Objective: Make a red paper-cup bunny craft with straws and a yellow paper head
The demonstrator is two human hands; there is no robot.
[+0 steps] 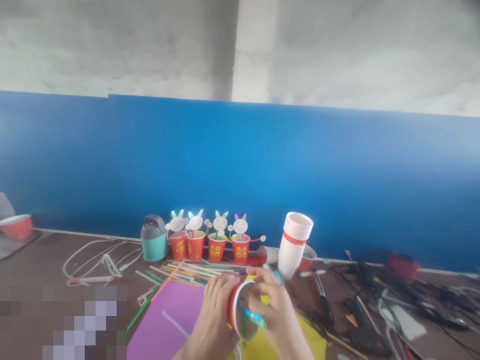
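A red paper cup (243, 310) lies tilted between my hands, its white mouth turned to the right. My left hand (217, 315) wraps round the cup's outside. The fingers of my right hand (272, 305) reach into the mouth, around a blue-green strip (255, 318); what the fingertips grip inside is hidden. Under the hands lie a purple sheet (168, 320) and a yellow sheet (307, 335). Behind them, several red cups (215, 248) stand in a row with rabbit-faced paper figures (220, 222) rising from them.
A teal bottle (154, 245) stands left of the row, a tall stack of white cups (294, 245) right of it. Sticks (187, 272) lie behind the hands. Black cables (412, 295) clutter the right side, a white cable (93, 255) the left. A blue partition (240, 165) borders the back.
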